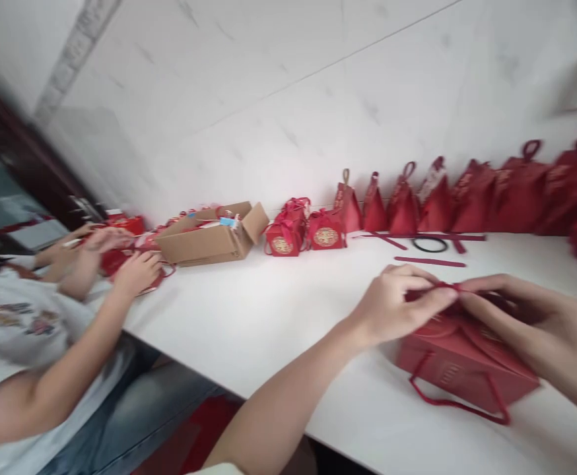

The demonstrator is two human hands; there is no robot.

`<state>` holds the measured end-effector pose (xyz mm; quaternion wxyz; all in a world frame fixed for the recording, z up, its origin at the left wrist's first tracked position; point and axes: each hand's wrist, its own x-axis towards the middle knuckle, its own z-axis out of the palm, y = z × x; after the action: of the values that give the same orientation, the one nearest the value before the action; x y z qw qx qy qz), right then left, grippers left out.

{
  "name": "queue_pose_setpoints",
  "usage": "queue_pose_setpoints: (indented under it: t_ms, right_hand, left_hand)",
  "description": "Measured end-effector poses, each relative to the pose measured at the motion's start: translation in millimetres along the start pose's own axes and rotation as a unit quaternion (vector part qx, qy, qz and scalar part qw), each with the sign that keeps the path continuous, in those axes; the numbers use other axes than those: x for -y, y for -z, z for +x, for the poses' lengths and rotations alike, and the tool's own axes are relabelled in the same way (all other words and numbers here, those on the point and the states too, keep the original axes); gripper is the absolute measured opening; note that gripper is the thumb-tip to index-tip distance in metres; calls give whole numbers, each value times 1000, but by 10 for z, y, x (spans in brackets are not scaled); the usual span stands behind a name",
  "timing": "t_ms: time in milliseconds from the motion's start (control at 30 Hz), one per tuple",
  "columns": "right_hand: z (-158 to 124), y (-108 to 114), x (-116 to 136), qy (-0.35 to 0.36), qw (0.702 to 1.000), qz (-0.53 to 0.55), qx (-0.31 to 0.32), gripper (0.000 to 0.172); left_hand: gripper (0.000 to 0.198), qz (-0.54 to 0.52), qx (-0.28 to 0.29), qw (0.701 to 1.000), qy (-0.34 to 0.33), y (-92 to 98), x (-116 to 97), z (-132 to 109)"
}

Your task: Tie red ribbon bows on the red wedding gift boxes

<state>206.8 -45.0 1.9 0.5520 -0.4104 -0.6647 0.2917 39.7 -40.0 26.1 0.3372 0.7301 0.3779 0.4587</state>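
Observation:
A red gift box point(461, 366) with a curved top flap stands on the white table point(263, 316) at the right, its cord handle hanging down the near side. My left hand point(402, 303) pinches a dark red ribbon at the top middle of this box. From the other side, my right hand point(521, 310) pinches the same ribbon, its fingertips close to those of my left hand. The fingers cover most of the ribbon and part of the box's top.
Several red pouch-shaped bags point(521, 191) line the wall. Ribbon strips point(430, 261) and a black ring point(430, 245) lie before them. Two red boxes point(326, 236) stand near an open cardboard box point(202, 247). At the left, a co-worker's hands point(137, 270) handle red items.

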Motion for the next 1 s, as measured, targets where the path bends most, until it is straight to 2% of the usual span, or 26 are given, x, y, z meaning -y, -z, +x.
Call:
queue_pose_setpoints:
  t_ms: [67, 100, 200, 400, 533, 700, 800, 900, 1000]
  right_hand:
    - [29, 0, 139, -29, 997, -68, 23, 24]
    - [43, -7, 183, -40, 996, -69, 36, 25]
    - [68, -29, 227, -58, 997, -27, 42, 27]
    - [62, -43, 207, -75, 995, 68, 4, 24]
    - [74, -32, 221, -64, 996, 53, 27, 16]
    - [125, 0, 187, -73, 988, 125, 60, 19]
    - [147, 6, 167, -78, 986, 130, 70, 20]
    - [141, 12, 176, -62, 991, 91, 72, 16]
    - [114, 42, 201, 11, 998, 33, 44, 6]
  left_hand:
    - [19, -23, 13, 999, 27, 16, 2, 19]
    - [20, -37, 21, 998, 39, 20, 1, 28]
    - [22, -68, 35, 995, 58, 22, -5, 44]
    - [28, -80, 54, 992, 81, 21, -6, 44]
    - [27, -66, 56, 993, 81, 22, -23, 43]
    - [26, -89, 64, 989, 98, 21, -14, 50]
    - [24, -127, 80, 983, 104, 25, 1, 51]
    - [23, -151, 74, 979, 118, 22, -2, 49]
    - [24, -174, 56, 974, 135, 15, -11, 48]
